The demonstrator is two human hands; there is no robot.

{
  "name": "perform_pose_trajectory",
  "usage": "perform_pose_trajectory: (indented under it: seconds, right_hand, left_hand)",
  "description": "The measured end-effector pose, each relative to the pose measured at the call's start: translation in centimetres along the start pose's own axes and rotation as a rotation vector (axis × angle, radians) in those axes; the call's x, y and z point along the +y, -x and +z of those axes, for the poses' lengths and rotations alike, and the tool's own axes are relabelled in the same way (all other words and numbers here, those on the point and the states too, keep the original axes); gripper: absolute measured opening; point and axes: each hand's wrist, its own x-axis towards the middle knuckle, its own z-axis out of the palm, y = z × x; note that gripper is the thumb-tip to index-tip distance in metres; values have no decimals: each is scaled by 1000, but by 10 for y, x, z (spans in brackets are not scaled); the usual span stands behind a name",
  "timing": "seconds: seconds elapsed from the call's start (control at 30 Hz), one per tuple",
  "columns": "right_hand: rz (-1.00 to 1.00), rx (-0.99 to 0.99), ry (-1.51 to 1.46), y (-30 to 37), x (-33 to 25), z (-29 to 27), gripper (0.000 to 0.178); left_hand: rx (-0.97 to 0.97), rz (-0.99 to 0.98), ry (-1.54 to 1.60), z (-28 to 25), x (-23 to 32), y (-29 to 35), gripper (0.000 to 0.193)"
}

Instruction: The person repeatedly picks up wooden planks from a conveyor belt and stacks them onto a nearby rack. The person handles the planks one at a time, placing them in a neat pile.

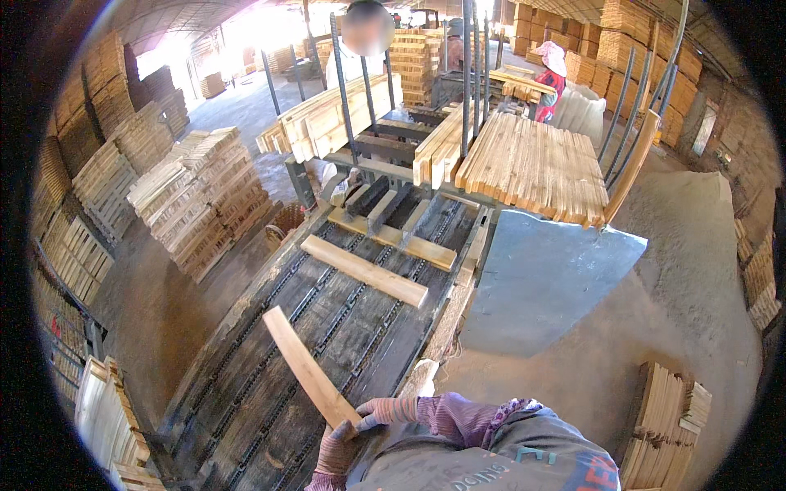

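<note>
A pale wooden board (303, 364) slants over the dark chain conveyor (270, 393), its near end at my hands. My left hand (334, 452), in a striped knit glove, is closed round that end. From the right, my right hand (388, 411), gloved alike, comes in below a purple sleeve with its fingers closed at the same end of the board. Farther up the conveyor, a second board (364, 270) lies crosswise. Beyond it, a third board (393, 238) rests across the chains near the metal frame.
Upright bars hold a row of boards (532, 168) at the far right and a board bundle (336, 116) at the far left. A blue-grey sheet (553, 282) hangs beside the conveyor. Stacked boards (201, 196) stand on the left floor. A person (360, 45) stands behind the frame.
</note>
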Motion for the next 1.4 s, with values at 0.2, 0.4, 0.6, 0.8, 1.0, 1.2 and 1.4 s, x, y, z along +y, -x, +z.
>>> perform_pose_trajectory:
  seconds: [0.2, 0.4, 0.6, 0.8, 1.0, 1.2, 1.4]
  right_hand:
    - [-28, 539, 909, 12, -51, -108, 61]
    - [397, 892, 1115, 16, -71, -200, 89]
    - [297, 587, 1071, -4, -54, -203, 66]
    - [-508, 315, 942, -2, -2, -244, 39]
    - [-297, -109, -156, -3, -57, -225, 44]
    - [-273, -81, 243, 12, -96, -194, 56]
    - [-73, 11, 72, 19, -123, -133, 57]
  left_hand:
    - [263, 125, -72, -16, 5, -12, 61]
    - [267, 281, -79, 11, 12, -47, 40]
    - [384, 331, -114, 39, 7, -96, 44]
    - [456, 292, -45, 48, -7, -139, 49]
    - [429, 317, -68, 53, 6, -142, 66]
    - [428, 364, -65, 14, -3, -129, 64]
    - [415, 421, -182, 17, -10, -113, 81]
